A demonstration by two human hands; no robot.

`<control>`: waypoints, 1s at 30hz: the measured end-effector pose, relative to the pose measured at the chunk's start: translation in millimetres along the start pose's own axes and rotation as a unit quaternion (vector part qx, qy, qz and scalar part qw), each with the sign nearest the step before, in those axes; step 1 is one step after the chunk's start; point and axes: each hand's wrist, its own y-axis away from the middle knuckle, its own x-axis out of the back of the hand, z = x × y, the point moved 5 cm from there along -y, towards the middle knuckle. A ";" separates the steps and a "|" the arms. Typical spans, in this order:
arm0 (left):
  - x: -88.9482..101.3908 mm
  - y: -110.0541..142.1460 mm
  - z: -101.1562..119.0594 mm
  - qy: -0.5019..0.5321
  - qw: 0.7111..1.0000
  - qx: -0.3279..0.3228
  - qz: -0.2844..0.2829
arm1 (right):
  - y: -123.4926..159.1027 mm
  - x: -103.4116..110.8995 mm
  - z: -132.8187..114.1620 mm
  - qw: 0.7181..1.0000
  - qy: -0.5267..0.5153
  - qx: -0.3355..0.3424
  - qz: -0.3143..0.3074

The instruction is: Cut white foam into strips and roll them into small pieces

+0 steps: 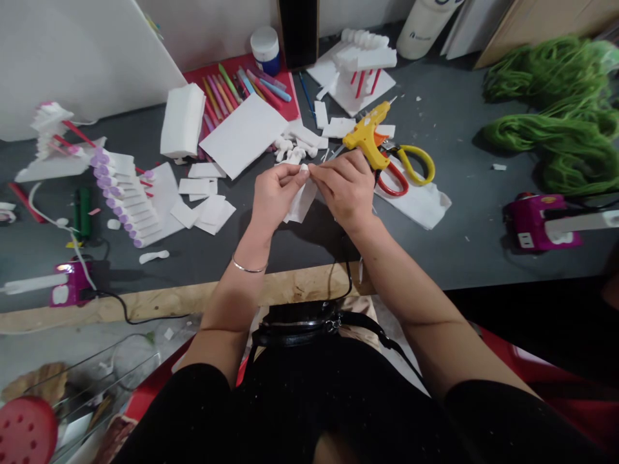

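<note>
A thin white paper-like strip (302, 205) hangs between my hands above the dark table. My left hand (275, 194) pinches its upper end between thumb and fingers. From the other side my right hand (349, 190) closes its fingertips on the same end, close to the left thumb. The fingers partly hide that end, which looks folded or rolled. Small rolled white pieces (291, 151) lie just beyond the fingertips. A yellow glue gun (366, 136) rests past my right hand, beside scissors with one red and one yellow handle (420, 165).
Left of my hands are loose white cards (213, 214), a white stack (182, 120) and a stepped white model with purple edges (126, 196). Markers (223, 93) and a small white table-like model (362, 64) stand behind. Green yarn (556, 109) and a purple device (541, 222) sit right.
</note>
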 end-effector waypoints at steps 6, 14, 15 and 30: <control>6.0 -4.1 -0.5 -0.030 0.999 -0.029 -0.011 | -3.9 8.3 1.0 0.991 -0.113 -0.069 -0.010; 5.2 -4.8 4.8 -0.079 0.995 -0.054 -0.014 | -4.1 1.1 10.9 0.956 -0.239 -0.164 -0.050; 5.1 -4.7 4.7 -0.084 0.995 -0.051 -0.013 | -4.1 0.3 11.9 0.954 -0.243 -0.168 -0.054; 3.5 -2.6 6.8 -0.075 0.996 -0.044 -0.021 | -2.9 -3.5 19.4 0.932 -0.297 -0.203 -0.032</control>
